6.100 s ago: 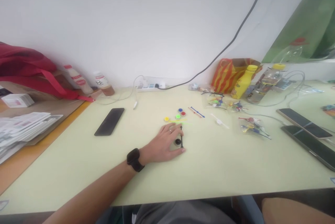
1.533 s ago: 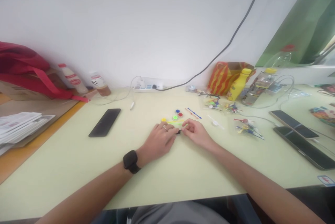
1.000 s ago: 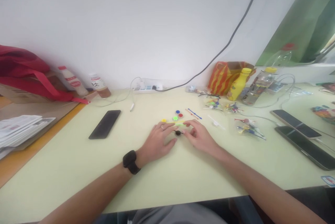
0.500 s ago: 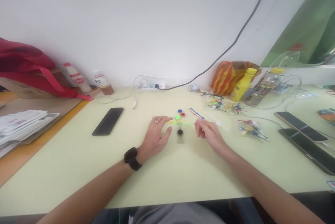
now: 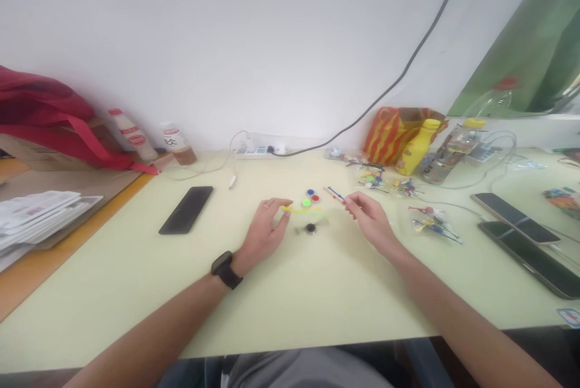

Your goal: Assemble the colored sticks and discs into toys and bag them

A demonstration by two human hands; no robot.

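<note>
My left hand (image 5: 265, 228), with a ring and a black watch (image 5: 226, 268) on its wrist, pinches the left end of a thin yellow stick (image 5: 303, 211) between thumb and index finger. Just beyond the stick lie small round pieces in blue (image 5: 310, 193), red (image 5: 315, 198) and bright green (image 5: 306, 202). A small dark round piece (image 5: 310, 228) is on the table between the hands, blurred. The fingers of my right hand (image 5: 368, 219) are closed at the near end of thin blue and red sticks (image 5: 335, 193); whether they grip them is unclear.
Clear packets of coloured parts (image 5: 435, 225) lie to the right, near two phones (image 5: 516, 217). Another black phone (image 5: 186, 210) lies left. Along the wall stand a power strip (image 5: 258, 150), a striped bag (image 5: 385, 137), a yellow bottle (image 5: 417, 149) and other bottles.
My left hand has shifted slightly left, and its thumb and index finger have closed on the yellow stick's end. My right hand has moved a little right, its fingers now at the sticks.
</note>
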